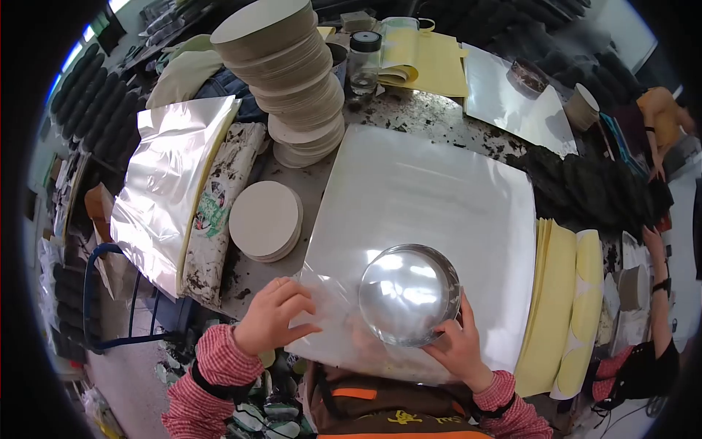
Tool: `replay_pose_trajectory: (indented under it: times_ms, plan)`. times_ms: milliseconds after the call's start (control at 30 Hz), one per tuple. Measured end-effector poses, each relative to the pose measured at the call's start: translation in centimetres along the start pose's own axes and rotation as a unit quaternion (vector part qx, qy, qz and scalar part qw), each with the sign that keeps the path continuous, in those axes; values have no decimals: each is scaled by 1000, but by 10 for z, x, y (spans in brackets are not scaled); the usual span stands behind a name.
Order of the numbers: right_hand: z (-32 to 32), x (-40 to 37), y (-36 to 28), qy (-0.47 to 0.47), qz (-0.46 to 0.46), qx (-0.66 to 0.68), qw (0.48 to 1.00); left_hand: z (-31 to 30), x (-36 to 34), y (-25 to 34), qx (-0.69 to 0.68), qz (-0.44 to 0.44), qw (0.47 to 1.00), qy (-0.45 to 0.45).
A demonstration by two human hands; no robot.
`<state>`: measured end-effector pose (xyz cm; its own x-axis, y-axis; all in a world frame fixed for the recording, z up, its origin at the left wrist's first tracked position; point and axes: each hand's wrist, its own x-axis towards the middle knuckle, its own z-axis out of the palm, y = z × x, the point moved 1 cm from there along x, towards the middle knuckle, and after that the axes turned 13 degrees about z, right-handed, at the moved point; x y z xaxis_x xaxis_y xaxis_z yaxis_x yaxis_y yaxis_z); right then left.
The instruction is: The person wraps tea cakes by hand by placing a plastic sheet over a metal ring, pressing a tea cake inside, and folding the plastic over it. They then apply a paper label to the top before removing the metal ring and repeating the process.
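Note:
A round shiny metal ring or tin (408, 295) stands on the large silvery sheet (431, 175) in front of me. My right hand (459, 342) grips its lower right rim between thumb and fingers. At the sheet's left edge, my left hand (276, 314) has its fingers curled and apart, beside a piece of clear film (325, 293); whether it touches the film is unclear. Left of the sheet lies a short stack of round white discs (265, 219).
A tall, uneven disc stack (292, 80) rises behind, next to a lidded jar (364, 62). Shiny foil sheets (168, 183) lie left, yellow sheets (548, 293) right, dark leafy pieces (578, 186) beyond. At the far right are other people's arms (659, 293). A blue-framed chair (91, 293) stands lower left.

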<state>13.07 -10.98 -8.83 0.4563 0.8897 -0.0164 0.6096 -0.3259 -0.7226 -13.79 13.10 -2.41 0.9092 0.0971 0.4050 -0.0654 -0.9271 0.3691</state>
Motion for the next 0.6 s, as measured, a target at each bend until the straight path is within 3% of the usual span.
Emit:
replay_pose_trajectory:
  times_ms: [67,133,200,267,333,367,400,433,467,500,533,567,600]
  plan:
    - [0,6,-1,13,-34,6,999,20,-21,-21,-122,-43,981,-146]
    - [-6,2,2,7,-22,41,999,31,-30,-26,-138,-17,975,-171]
    - [-14,-15,-4,-1,-2,73,997,36,-37,-31,-156,-48,964,-208]
    - [-29,-28,-20,-25,-173,-4,985,38,-29,-27,-130,-23,975,-180]
    - [-11,-31,-42,-277,9,104,955,30,-14,-21,-102,10,982,-161]
    - [9,-35,-56,-316,-48,67,945,20,1,-19,-134,-76,985,-79]
    - [18,-33,-72,-320,-59,77,943,8,19,-20,-162,-156,974,6]
    - [28,-25,-58,-271,-124,55,953,-1,30,-11,-163,-97,980,61]
    - [43,-15,-33,-221,-187,28,957,2,20,-6,-208,-57,975,56]
    - [51,-8,0,-205,-187,23,960,-6,18,8,-159,-66,984,-47]
    - [52,-1,43,-163,-1,90,983,6,6,9,-124,-26,990,-55]
    - [49,3,67,-117,186,159,963,20,-3,10,-69,-37,992,-95]
    - [30,12,48,-110,188,158,963,32,-7,5,-70,-31,993,-95]
